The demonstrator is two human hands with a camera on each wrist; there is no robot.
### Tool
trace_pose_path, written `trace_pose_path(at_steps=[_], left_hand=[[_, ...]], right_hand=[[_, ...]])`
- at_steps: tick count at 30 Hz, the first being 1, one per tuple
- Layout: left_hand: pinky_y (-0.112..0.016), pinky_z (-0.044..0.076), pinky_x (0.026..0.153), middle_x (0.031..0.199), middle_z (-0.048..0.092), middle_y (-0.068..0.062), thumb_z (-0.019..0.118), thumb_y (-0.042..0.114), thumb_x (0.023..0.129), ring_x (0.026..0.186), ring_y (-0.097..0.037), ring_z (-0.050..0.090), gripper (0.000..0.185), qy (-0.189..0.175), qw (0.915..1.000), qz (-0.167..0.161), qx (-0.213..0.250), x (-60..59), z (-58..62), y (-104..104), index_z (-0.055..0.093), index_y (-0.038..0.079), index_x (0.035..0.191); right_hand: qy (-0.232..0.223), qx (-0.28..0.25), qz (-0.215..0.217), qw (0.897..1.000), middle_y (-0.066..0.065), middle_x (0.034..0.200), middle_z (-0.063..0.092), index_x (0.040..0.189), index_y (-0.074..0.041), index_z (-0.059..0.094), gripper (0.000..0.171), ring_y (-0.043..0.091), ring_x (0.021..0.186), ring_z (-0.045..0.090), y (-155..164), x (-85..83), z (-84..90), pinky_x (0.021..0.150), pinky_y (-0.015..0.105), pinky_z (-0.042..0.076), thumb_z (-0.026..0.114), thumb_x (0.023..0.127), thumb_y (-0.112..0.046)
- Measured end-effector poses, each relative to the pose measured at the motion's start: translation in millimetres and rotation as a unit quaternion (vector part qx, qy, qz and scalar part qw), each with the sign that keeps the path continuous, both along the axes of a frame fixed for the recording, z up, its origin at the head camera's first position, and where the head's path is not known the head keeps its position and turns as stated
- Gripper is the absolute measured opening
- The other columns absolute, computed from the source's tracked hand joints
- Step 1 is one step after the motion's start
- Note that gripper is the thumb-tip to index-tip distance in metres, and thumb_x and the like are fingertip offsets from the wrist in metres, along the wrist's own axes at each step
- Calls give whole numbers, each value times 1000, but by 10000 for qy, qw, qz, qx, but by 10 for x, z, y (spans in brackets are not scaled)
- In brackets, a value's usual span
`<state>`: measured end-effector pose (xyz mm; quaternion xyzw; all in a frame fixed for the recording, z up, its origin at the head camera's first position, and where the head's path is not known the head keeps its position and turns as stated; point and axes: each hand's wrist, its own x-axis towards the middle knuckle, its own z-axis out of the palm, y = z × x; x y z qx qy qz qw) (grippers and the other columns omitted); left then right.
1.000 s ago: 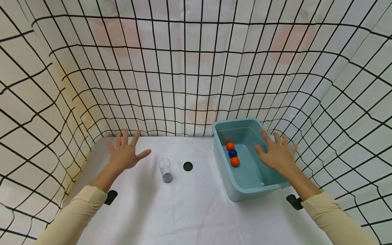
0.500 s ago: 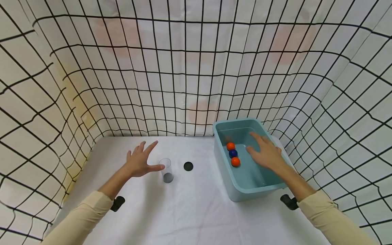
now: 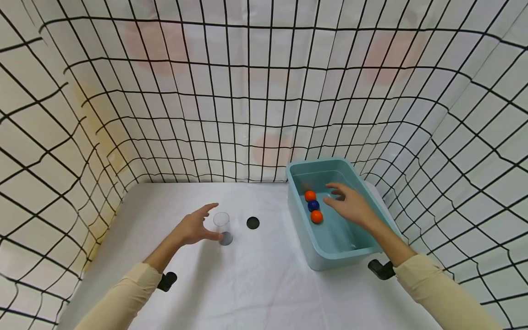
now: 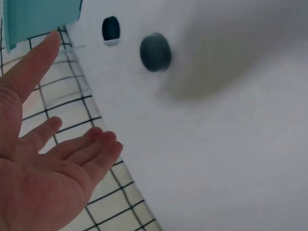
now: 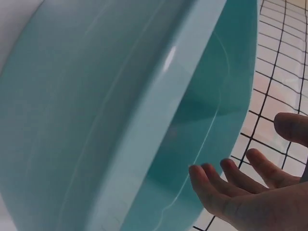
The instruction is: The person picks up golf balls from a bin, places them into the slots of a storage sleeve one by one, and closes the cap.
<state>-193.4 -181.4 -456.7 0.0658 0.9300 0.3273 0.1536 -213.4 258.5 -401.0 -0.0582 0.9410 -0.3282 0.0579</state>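
The left hand is closing in on the clear cup, which is standing upright on the white bench just left of a black disc. Half a second ago the hand was spread wide with its thumb near the cup's rim; now it is sitting lower and nearer, fingers arching over toward the rim and thumb reaching the cup's base. Its fingers are relaxed and apart, gripping nothing; whether the thumb is touching the cup cannot be told.

The right hand is hovering inside the teal tub at the bench's right side, having slid further left and down since the earlier frames. Its fingers are now loosely curling, thumb and forefinger drawing toward each other beside the blue ball, holding nothing. The blue ball is lying between two orange balls, all three in a row along the tub's left wall, unmoved.
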Motion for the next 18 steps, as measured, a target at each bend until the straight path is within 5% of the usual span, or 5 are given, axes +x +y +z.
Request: trace_pose_path(at_steps=[10,18], left_hand=[[-54,56,94,138,61,-26,91,22,74,125,-44,60,83,105,9980,539,297,27,-356,22,52,9,146],[-50,57,89,125,69,-24,92,18,71,115,-40,67,68,452,9958,667,436,41,-478,77,64,3,131]], right_hand=[[-1172,-1184,-291,9856,24,149,50,151,-8,43,65,40,128,57,-28,-108,-105,100,48,54,56,102,-49],[-1594,-1666,-534,9716,28,146,50,151,-4,43,65,38,123,60,-26,-187,-220,103,49,52,54,103,-46]])
